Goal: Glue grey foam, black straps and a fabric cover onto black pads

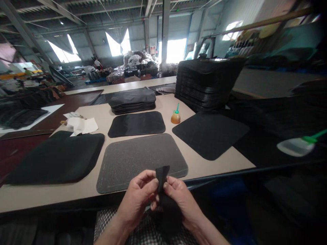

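1. The left hand [136,197] and the right hand [178,199] are close together at the near edge of the counter [204,163], above the person's lap. Both are closed in a pinch on a small black soft piece of fabric-like material [162,177], the thumbs and forefingers pressing it from the two sides.
2. The small black piece stands up between the fingertips, and its lower part hangs down between the two hands. I judge it light, thin and flexible, because it folds at the grip. It seems not fragile and not slippery. The best place to hold it is near the upper edge, with one pinch on each side.
3. Just ahead of the hands lies a large grey rounded-corner felt mat [140,160], flat on the counter.
4. Further ahead of it lies a smaller black rounded mat [136,123], and behind that a low stack of dark mats [133,100].
5. Ahead and to the left of the hands is a thick pile of black mats [58,156], with some white paper [81,125] behind it.
6. Ahead and to the right is a flat black mat [211,134], a small amber bottle with a green nozzle [175,116] and a tall stack of black sheets [206,81].
7. Far to the right a blurred clear bottle with a green tip [297,145] is visible.
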The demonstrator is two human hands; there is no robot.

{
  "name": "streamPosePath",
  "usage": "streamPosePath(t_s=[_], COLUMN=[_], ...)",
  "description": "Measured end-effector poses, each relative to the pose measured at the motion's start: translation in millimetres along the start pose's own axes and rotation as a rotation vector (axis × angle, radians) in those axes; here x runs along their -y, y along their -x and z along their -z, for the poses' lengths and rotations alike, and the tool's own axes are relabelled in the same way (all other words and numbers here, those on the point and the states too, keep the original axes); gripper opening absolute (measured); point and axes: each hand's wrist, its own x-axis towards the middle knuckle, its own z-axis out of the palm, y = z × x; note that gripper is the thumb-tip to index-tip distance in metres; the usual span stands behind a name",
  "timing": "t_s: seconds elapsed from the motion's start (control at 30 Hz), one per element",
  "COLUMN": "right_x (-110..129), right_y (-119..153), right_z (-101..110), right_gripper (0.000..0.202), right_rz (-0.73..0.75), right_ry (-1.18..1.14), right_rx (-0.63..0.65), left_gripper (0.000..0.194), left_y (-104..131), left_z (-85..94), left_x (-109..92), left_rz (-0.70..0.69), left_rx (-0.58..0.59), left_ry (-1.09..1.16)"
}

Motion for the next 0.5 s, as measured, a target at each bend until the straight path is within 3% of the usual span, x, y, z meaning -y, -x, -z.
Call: streamPosePath(t_s=[0.1, 0.27, 0.33, 0.5], right_x=[2, 10, 11, 7], right_y=[0, 9, 13, 20], right_z=[5, 8, 8, 25], right_gripper=[0.037, 0.023, 0.024, 0.078], right_rz=[0.017, 0.217, 0.257, 0.144], right_ry=[0.071, 0.51, 0.557, 0.477], right_rx=[-0.051, -0.109, -0.103, -0.032], left_gripper=[0.027, 0.024, 0.026, 0.031], left_y=[0, -5, -8, -14], left_z=[2.9, 9.1, 9.2, 8.4], left_x=[-2, -6, -6, -2], left_rz=[0.0, -0.041, -0.037, 0.064], left_rx=[-0.024, -0.087, -0.108, -0.033], left_ry=[-0.037, -0.167, -0.219, -0.184])
